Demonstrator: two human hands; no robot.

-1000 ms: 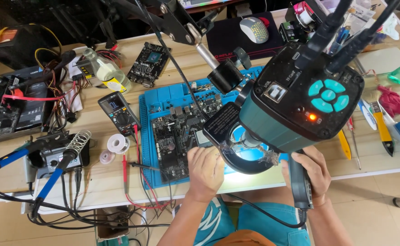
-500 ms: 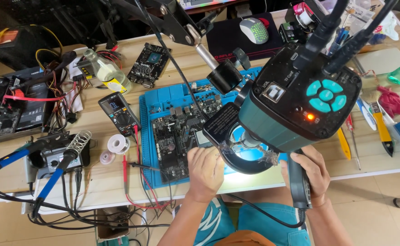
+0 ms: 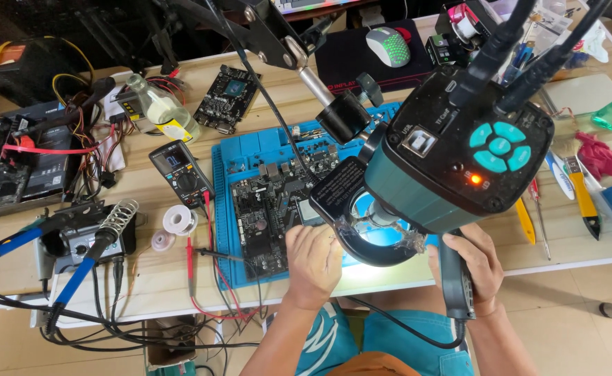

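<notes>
A dark circuit board (image 3: 267, 209) lies on a blue work mat (image 3: 239, 157). A teal and black microscope head (image 3: 452, 157) with a lit ring light (image 3: 375, 244) hangs over the board's right part and hides it. My left hand (image 3: 313, 261) rests at the board's near edge under the ring light, fingers curled; whether it holds anything is hidden. My right hand (image 3: 476, 268) grips the black handle of a tool (image 3: 457, 282) whose cable runs down over my lap. The tool's tip is hidden behind the microscope.
A multimeter (image 3: 180, 173) with red leads, solder spools (image 3: 179, 219) and a soldering station (image 3: 76, 240) stand left of the mat. A second board (image 3: 228, 97), a bottle (image 3: 159, 108), a mouse (image 3: 388, 45), screwdrivers (image 3: 583, 198) and a red rag (image 3: 597, 154) lie around.
</notes>
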